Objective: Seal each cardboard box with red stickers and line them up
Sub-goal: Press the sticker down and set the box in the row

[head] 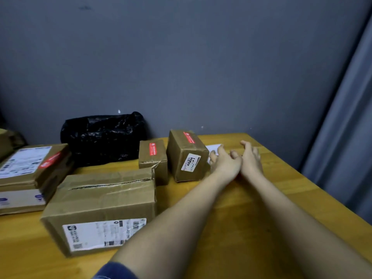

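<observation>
Here: yellow wooden counter (pixel 261 208) against grey wall (pixel 181 57), curtain (pixel 346 137) right; left hand (pixel 226 164) and right hand (pixel 250 158) both loosely spread, holding nothing.

left hand (pixel 225 164): reaching forward, fingers loosely spread, holding nothing, just right of tall box
right hand (pixel 251 158): beside left hand, touching it, fingers relaxed, over white sheet
white sheet (pixel 213 148): flat on worktop, mostly hidden by hands
tall box (pixel 187 156): red sticker on top, white label on front
small box (pixel 153 154): left of tall box, red sticker on top
large box (pixel 102 206): nearest, top seam unstickered
flat box (pixel 34 162): far left, stacked on another box, red sticker
black bag (pixel 102 135): against wall
worktop (pixel 241 218): yellow wood
</observation>
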`<state>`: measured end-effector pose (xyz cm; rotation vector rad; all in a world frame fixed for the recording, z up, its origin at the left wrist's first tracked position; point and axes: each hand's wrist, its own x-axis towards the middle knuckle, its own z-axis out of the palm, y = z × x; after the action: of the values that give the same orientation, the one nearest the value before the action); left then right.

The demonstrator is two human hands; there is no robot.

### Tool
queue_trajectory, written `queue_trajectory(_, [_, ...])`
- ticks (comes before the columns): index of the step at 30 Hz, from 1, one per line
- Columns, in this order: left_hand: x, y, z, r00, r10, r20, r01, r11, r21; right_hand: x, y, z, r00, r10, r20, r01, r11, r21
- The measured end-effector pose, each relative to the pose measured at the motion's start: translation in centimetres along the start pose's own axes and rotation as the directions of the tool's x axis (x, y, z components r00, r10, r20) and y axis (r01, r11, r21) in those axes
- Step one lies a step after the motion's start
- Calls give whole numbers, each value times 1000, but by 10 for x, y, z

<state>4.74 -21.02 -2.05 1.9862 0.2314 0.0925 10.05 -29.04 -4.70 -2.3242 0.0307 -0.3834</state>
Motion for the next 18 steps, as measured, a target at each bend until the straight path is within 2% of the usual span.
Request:
queue_trajectory(2, [6,-11,8,1000,-30,1,30,999,35,3,8,8,999,39,27,-40,999,28])
queue_trajectory(5, [10,-22,16,1000,-13,-1,13,996,88,7,16,18,998,58,-13,-56,990,128])
queue_trajectory(8, [20,-34,22,1000,8,12,-8,998,60,9,26,26,997,44,-65,-24,957,290])
queue_trajectory(10, [25,-42,26,999,54,4,-54,998,19,7,33,25,999,13,-30,1,903,429])
queue_trajectory(14, [29,-56,31,977,186,-106,-192,980,-56,7,38,14,994,-1,106,-70,744,665])
queue_trajectory(18, [32,-67,36,938,260,-229,-301,939,-167,9,37,15,997,20,77,-68,720,691])
